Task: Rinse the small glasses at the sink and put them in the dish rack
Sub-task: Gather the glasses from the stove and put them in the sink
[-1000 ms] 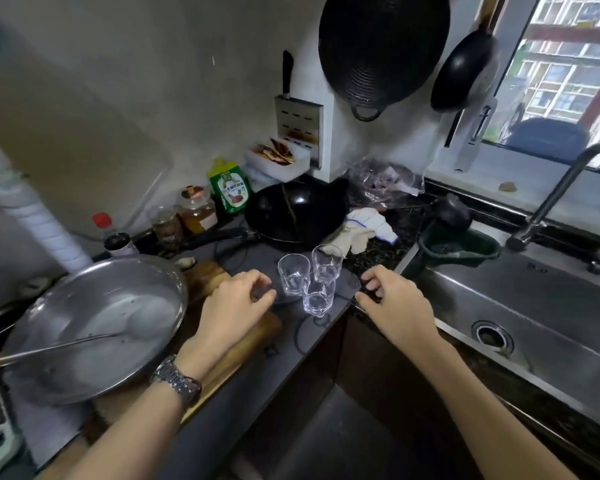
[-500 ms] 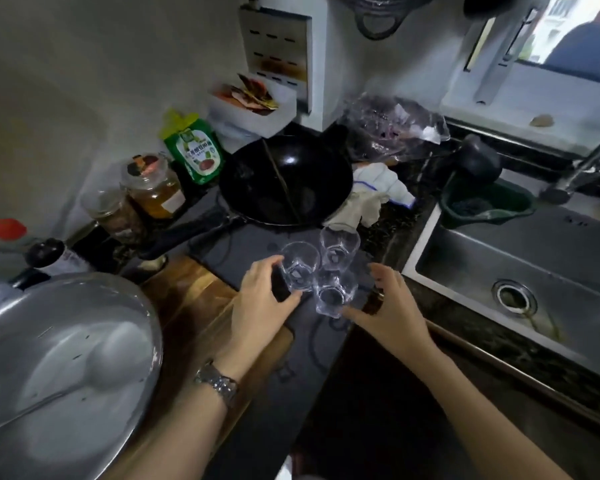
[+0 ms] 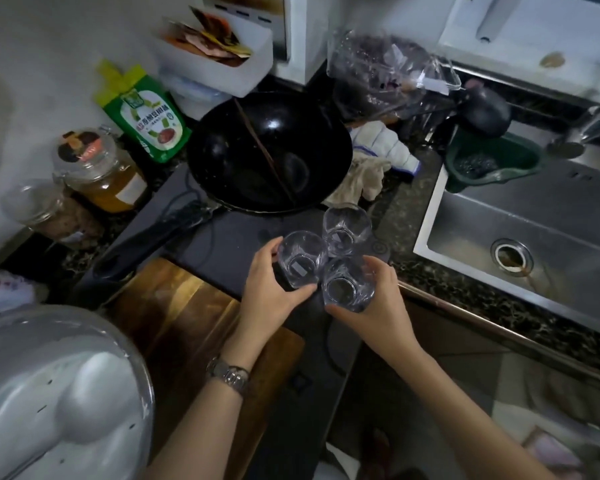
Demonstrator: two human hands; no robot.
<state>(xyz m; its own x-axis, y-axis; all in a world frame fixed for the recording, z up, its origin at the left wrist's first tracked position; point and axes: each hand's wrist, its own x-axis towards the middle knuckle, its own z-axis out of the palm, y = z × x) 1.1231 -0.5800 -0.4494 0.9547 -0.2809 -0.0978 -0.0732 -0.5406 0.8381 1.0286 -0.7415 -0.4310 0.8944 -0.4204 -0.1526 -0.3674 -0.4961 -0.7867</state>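
Three small clear glasses stand upright in a tight cluster on the dark cooktop (image 3: 229, 251), touching or nearly touching one another: the left glass (image 3: 301, 259), the far glass (image 3: 346, 230) and the near glass (image 3: 347, 285); the left hand (image 3: 270, 292) curls round the left glass, thumb on its near side and fingers on its outer side; the right hand (image 3: 378, 304) curls round the near glass, thumb under its near edge and fingers along its right side; the far glass is held by neither hand, and whether any glass is lifted off the surface I cannot tell; a metal wristwatch (image 3: 230, 374) sits on the left wrist.

Just behind the glasses a black wok (image 3: 269, 152) rests on the cooktop with dark chopsticks (image 3: 264, 152) lying across it, its handle pointing to the left; a crumpled cloth (image 3: 371, 168) lies between the wok and the sink; a wooden cutting board (image 3: 184, 313) lies to the left of the hands, just beside the cooktop.

To the right, well apart from the glasses, the steel sink (image 3: 499, 216) is set into the speckled counter, a green corner strainer (image 3: 489, 164) at its far left corner; a green sauce pouch (image 3: 146, 116) and a jar of amber liquid (image 3: 101, 171) stand by the wall; a steel lid (image 3: 56, 396) fills the lower left.
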